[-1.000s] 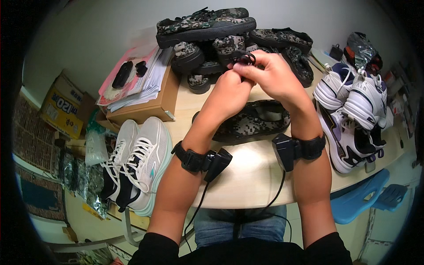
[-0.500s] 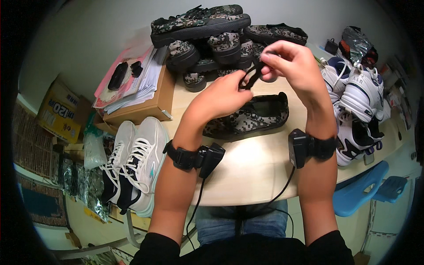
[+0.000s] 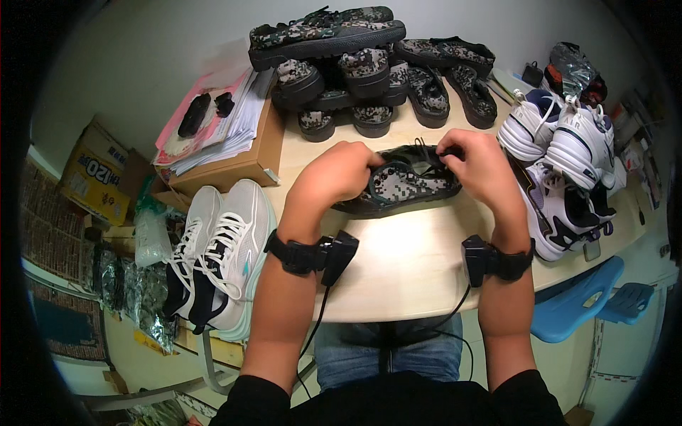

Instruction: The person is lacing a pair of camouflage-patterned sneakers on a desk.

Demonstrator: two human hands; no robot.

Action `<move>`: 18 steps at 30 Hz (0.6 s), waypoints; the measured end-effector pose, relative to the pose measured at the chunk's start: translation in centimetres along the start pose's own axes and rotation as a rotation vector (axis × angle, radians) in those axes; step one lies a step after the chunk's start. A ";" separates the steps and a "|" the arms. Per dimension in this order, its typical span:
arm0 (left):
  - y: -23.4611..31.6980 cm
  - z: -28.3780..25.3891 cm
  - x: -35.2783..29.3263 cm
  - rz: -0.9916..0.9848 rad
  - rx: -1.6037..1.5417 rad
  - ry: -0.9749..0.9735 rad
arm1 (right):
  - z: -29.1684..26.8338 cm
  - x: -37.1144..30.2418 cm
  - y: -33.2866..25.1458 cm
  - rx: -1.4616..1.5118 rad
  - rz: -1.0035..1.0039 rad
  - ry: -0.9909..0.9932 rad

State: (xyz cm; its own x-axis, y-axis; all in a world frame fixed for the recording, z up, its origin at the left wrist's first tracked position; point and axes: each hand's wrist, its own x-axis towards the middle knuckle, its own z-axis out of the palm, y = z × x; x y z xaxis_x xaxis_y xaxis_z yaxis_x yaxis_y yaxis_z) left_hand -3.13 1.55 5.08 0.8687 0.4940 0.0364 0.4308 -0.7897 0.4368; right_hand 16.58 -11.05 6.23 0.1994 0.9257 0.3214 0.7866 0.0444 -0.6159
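Observation:
A camouflage canvas shoe [image 3: 415, 186] with a black sole lies side-on on the table, its opening toward the right. My left hand [image 3: 334, 170] is closed, its fingertips pinching the upper near the eyelets. At the heel end, my right hand [image 3: 477, 162] pinches the rim between thumb and fingers. A thin black shoelace [image 3: 422, 150] loops up out of the shoe's opening between the two hands. Part of the toe is hidden behind my left hand.
Behind stand stacked camouflage shoes [image 3: 327, 42]. White sneakers [image 3: 579, 142] are piled at the right, and grey-white sneakers [image 3: 231, 248] stand at the left by a cardboard box [image 3: 266, 153] topped with papers. A blue chair [image 3: 579, 302] is at the lower right.
Both hands have come down from above the shoe, where they held the black lace, onto the shoe's upper. The lace now sits at the shoe's opening.

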 end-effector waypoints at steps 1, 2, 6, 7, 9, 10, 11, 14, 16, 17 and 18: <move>-0.1 0.2 -0.1 0.001 0.003 0.001 | 0.2 0.0 -0.2 0.001 -0.001 0.003; 0.0 0.4 -0.3 -0.069 -0.257 -0.038 | 0.4 0.1 -0.3 -0.013 -0.081 0.005; 0.8 0.8 0.1 -0.169 -0.642 -0.136 | 0.9 -0.1 -0.1 -0.055 -0.170 -0.130; 0.9 1.0 0.1 -0.171 -0.644 -0.136 | 0.9 -0.1 -0.1 -0.048 -0.140 -0.259; 1.2 1.5 0.3 -0.149 -0.555 -0.043 | 0.7 -0.1 0.0 -0.010 -0.114 -0.284; 1.6 1.6 0.5 -0.094 -0.395 0.027 | 0.8 -0.2 0.2 -0.068 -0.070 -0.256; 0.9 2.5 0.9 -0.093 -0.396 0.028 | 0.9 -0.2 0.4 -0.125 -0.028 -0.227; 0.2 3.3 1.2 0.050 -0.249 0.162 | 2.2 -0.1 1.4 -0.246 -0.057 -0.082; 0.9 2.7 1.0 -0.020 -0.269 0.102 | 2.6 0.0 1.5 -0.308 -0.079 -0.034; 1.1 2.7 1.0 -0.089 -0.287 0.042 | 2.9 0.0 1.2 -0.415 -0.063 -0.061; 0.9 2.8 0.9 -0.088 -0.284 0.042 | 3.2 0.0 0.8 -0.520 -0.047 -0.086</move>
State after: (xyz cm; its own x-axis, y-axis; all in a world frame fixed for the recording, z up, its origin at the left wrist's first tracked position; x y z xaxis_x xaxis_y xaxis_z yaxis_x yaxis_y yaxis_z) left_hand -1.24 0.30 3.01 0.8177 0.5752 0.0224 0.4127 -0.6129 0.6739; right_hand 15.38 -9.81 3.41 0.1249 0.9558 0.2663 0.9840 -0.0850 -0.1567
